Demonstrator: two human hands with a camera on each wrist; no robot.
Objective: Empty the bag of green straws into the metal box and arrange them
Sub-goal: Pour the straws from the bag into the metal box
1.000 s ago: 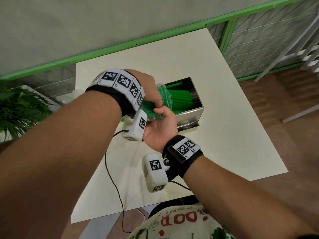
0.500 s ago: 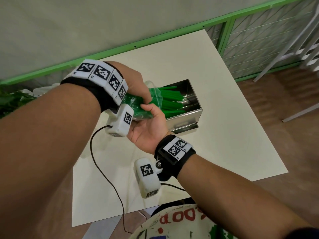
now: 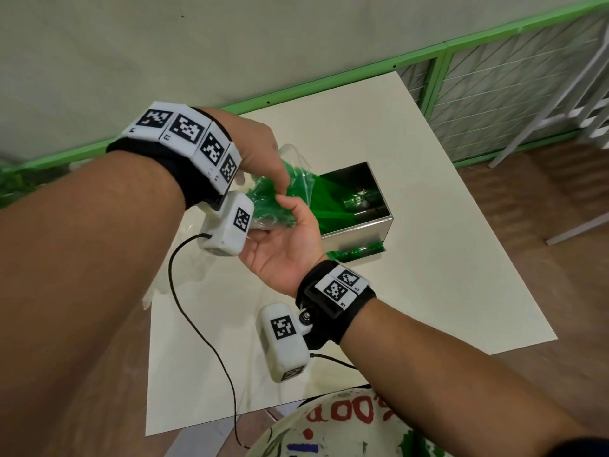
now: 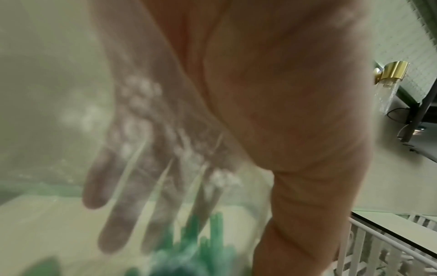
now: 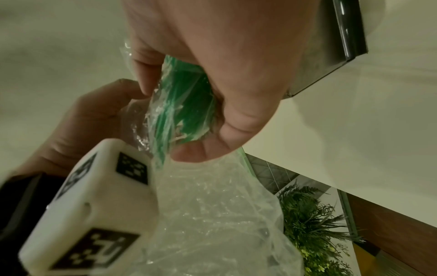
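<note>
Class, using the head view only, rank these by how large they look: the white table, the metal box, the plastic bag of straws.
1. White table, by far the largest.
2. Metal box.
3. Plastic bag, though both hands hide much of it and it is nearer the camera, so second and third are uncertain.

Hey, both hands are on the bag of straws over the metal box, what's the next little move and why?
Probably tip the bag steeper toward the metal box and ease the right hand's squeeze. Many green straws already lie in the box, but a bunch remains inside the plastic, gripped by the right hand, while the left hand holds the bag from above.
</note>
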